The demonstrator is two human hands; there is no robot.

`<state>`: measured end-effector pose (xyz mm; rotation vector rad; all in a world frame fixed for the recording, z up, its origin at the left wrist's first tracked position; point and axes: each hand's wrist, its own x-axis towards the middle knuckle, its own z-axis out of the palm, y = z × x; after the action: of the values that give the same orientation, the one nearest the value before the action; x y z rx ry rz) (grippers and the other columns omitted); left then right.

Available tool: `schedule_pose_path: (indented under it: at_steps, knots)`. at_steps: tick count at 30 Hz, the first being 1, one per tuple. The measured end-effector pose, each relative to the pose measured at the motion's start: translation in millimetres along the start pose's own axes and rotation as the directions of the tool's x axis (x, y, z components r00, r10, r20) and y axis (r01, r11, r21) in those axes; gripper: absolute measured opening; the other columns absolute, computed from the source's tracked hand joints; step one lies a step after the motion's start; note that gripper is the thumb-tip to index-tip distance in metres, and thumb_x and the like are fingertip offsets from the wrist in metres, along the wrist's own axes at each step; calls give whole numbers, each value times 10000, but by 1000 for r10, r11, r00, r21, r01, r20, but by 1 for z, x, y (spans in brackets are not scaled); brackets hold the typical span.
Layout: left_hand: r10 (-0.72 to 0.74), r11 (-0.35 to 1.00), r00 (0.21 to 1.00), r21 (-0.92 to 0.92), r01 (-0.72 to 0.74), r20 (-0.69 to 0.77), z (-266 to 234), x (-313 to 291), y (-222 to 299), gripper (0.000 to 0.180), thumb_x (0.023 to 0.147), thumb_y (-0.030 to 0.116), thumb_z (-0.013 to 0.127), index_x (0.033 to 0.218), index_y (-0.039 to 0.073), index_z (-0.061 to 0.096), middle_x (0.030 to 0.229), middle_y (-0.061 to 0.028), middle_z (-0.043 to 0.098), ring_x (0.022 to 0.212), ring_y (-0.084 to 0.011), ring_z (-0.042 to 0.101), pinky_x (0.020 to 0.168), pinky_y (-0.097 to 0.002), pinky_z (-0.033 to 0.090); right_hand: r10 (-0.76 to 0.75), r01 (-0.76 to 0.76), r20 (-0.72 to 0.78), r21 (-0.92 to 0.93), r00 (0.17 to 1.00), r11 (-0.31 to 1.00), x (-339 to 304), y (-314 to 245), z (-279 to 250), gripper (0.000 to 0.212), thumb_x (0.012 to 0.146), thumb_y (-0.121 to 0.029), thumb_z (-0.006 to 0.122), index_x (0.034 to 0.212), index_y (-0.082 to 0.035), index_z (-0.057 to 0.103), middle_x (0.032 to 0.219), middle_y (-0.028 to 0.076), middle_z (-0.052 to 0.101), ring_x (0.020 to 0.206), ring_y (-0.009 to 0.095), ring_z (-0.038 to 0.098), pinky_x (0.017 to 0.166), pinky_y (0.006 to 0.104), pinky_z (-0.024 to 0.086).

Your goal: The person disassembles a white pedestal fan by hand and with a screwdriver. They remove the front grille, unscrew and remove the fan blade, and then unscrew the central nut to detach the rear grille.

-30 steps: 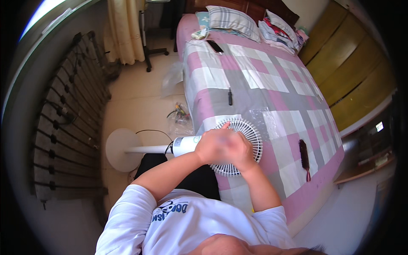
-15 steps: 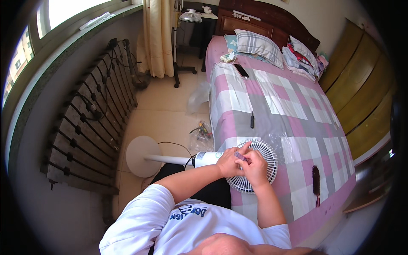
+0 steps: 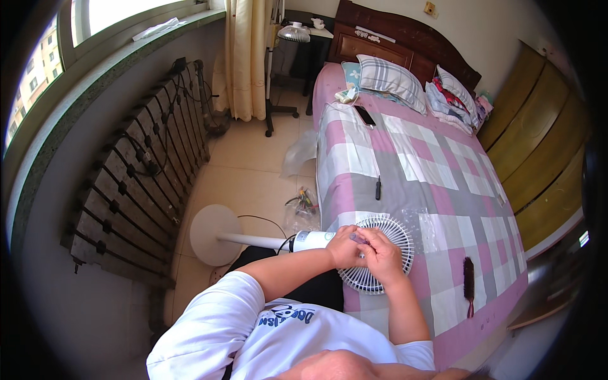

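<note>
A white pedestal fan (image 3: 315, 240) lies on its side, its round slatted head (image 3: 405, 244) on the edge of the bed and its pole pointing left. Over the fan head my two hands meet. My right hand (image 3: 384, 258) is closed in a pinch on a short purplish handle-like piece (image 3: 360, 239), too small to name surely. Just left of it, my left hand (image 3: 344, 248) lies against the fan head with its fingers curled beside that piece; what they grip is hidden. The fan's round white base (image 3: 215, 234) is at the far left end of the pole.
On the checked bedspread (image 3: 437, 215) lie a black screwdriver (image 3: 378, 189), a dark brush (image 3: 468, 285), a phone (image 3: 364, 115) and clear plastic wrapping (image 3: 415, 221). A plastic bag of small parts (image 3: 303, 209) sits on the floor by the bed. A metal railing (image 3: 136, 168) runs along the left wall.
The left index finger, stretched out before, is now curled in toward the purplish piece. My right fingers have closed further over it. The whole view has shifted slightly.
</note>
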<state>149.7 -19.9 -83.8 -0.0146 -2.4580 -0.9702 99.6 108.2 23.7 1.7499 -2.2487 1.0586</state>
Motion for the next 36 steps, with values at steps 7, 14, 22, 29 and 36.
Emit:
schedule_pose_path:
  at_steps: [7, 14, 22, 29, 36]
  knots:
    - [-82, 995, 968, 70, 67, 238, -21, 2, 19, 544, 733, 483, 768, 1170, 180, 655, 1283, -78, 595, 1250, -319, 495, 1055, -518, 309, -69, 86, 108, -156, 992, 984, 19, -1, -19, 266, 751, -88, 725, 1014, -63, 687, 955, 123, 710, 816, 302, 695, 705, 372, 557]
    - [15, 998, 956, 59, -34, 292, -21, 1, 9, 503, 812, 543, 687, 1113, 141, 657, 1234, -116, 610, 1245, -363, 488, 1056, -559, 293, 31, 31, 366, -164, 930, 986, 38, -3, -29, 327, 750, -73, 708, 1071, -80, 644, 887, 115, 694, 797, 300, 688, 725, 392, 554]
    - [4, 1000, 962, 16, -8, 274, -13, -1, 4, 614, 783, 554, 709, 1243, 155, 629, 1322, -142, 556, 1314, -379, 389, 1117, -504, 241, -110, 260, 571, -187, 813, 948, 54, -12, -34, 437, 801, -113, 653, 1221, -177, 549, 922, 108, 672, 789, 345, 678, 655, 435, 549]
    - [10, 999, 976, -38, -1, 219, -13, -2, 1, 688, 727, 556, 762, 1248, 133, 613, 1331, -180, 476, 1297, -378, 401, 1077, -489, 295, -99, 185, 545, -105, 833, 977, 62, -3, -38, 236, 802, -174, 653, 976, -114, 504, 845, 120, 663, 730, 372, 659, 616, 459, 535]
    - [-11, 1000, 981, -16, 14, 192, -19, 0, 5, 693, 683, 545, 803, 1180, 101, 615, 1201, -157, 580, 1176, -394, 483, 1000, -486, 370, -73, 181, 434, -212, 898, 960, 56, -1, -27, 212, 807, -173, 648, 948, -98, 507, 846, 104, 656, 735, 361, 656, 612, 463, 530]
